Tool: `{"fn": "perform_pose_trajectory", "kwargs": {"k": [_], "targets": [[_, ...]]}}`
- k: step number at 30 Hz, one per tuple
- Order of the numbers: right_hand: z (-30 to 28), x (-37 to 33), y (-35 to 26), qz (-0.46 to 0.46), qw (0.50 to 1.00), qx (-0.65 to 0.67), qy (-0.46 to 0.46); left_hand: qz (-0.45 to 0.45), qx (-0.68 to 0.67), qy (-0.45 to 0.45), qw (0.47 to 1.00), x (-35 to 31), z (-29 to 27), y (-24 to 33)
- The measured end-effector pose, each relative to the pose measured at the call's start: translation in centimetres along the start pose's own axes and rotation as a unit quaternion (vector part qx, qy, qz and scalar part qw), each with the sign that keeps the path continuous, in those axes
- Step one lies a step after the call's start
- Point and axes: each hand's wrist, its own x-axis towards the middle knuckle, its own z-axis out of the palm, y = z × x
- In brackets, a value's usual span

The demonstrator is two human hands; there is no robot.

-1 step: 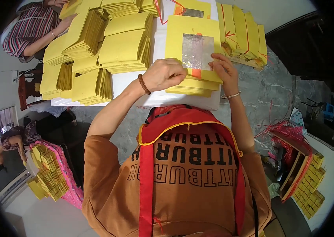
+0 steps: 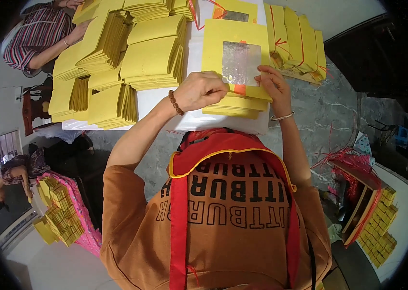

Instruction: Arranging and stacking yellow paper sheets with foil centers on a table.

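The yellow sheet (image 2: 212, 48) lies straight in front of the person, between the hands and reaching beyond them, on a short pile of yellow paper (image 2: 235, 110) near the edge of the white table (image 2: 151, 100). Its long side runs away from the body, and the silver foil (image 2: 240, 63) in its middle lines up the same way, with an orange strip (image 2: 239, 90) showing below it. What seems to count most is how the hands stand to the foil's near end: the left hand (image 2: 201, 92) sits at its lower left corner, the right hand (image 2: 275, 87) at its right edge — the right looks slightly nearer, its fingertips about level with that edge. The left hand is curled into a loose fist over the sheet's near left part; whether it pinches anything inside, I can't tell. The right hand has its fingers bent and thumb apart at the sheet's right side, and a firm grip there can't be made out either. Against the earlier frame I see no clear difference — hands, sheet and foil all match.
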Motion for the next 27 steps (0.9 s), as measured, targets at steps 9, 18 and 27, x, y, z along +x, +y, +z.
{"fn": "perform_pose_trajectory", "kwargs": {"k": [9,18,27], "targets": [[-0.6,0.3,-0.1,-0.004,0.999,0.019,-0.028,-0.111,-0.098,-0.034,0.988,0.6,-0.8,0.2],[-1.6,0.7,-0.3,-0.016,0.997,0.0,-0.075,-0.192,-0.145,-0.073,0.968,1.2,-1.4,-0.2],[-2.7,0.7,1.0,-0.102,0.985,-0.023,-0.136,-0.248,-0.267,-0.06,0.93,1.1,-0.9,-1.5]]}}
